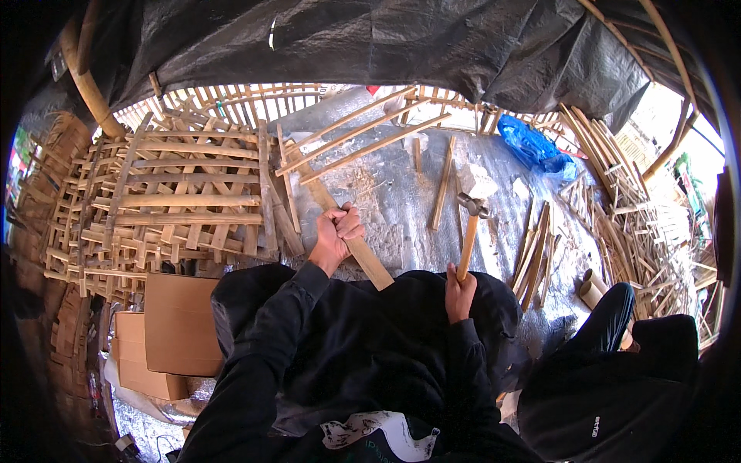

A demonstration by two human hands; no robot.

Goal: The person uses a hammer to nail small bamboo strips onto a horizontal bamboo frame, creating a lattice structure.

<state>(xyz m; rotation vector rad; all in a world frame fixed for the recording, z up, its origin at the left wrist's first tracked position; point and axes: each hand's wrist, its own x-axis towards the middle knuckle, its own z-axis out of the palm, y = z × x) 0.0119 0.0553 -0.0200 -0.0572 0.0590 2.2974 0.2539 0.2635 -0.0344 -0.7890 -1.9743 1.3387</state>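
My left hand [335, 235] is closed around a long flat bamboo slat [369, 262] that runs diagonally from my lap up toward the back left. My right hand [460, 292] grips the wooden handle of a hammer [471, 210], whose metal head is raised above the grey ground sheet [401, 193]. Both arms wear dark sleeves, and my dark-clothed lap fills the lower middle.
A pile of assembled bamboo lattice frames [177, 193] lies at the left. Loose bamboo strips [617, 216] are heaped at the right, with more sticks [535, 255] beside the hammer. Cardboard boxes [177, 324] stand at lower left. A blue plastic bag [532, 147] lies at the back right, under a black tarp [386, 38].
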